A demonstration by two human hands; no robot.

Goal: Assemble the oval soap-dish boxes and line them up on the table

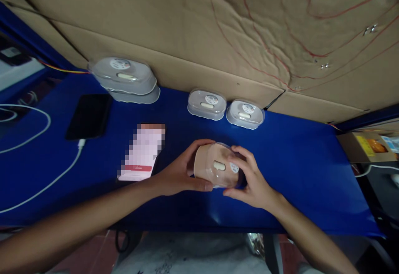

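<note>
The background is taken up by a cardboard wall, marked with red curved lines. Below it a blue tabletop is spread, on which most of the things are set. Near the wall at the left, a stack of grey containers under clear covers is placed. An opened carton is seen at the far right. A black phone is laid at the left, and nearer the middle a lit phone is placed, its screen mostly blurred into blocks.

The peach container is held over the near middle of the tabletop; whether its underside is touched by the surface cannot be told. By the left hand it is clasped from the left, thumb at the near edge and fingers curled at the far edge. By the right hand it is gripped from the right, thumb low and fingers bent over the cover. Two smaller-looking grey boxes are set side by side near the wall. A white cable is plugged into the black phone. On the held container a pale oblong piece and a round label are shown
</note>
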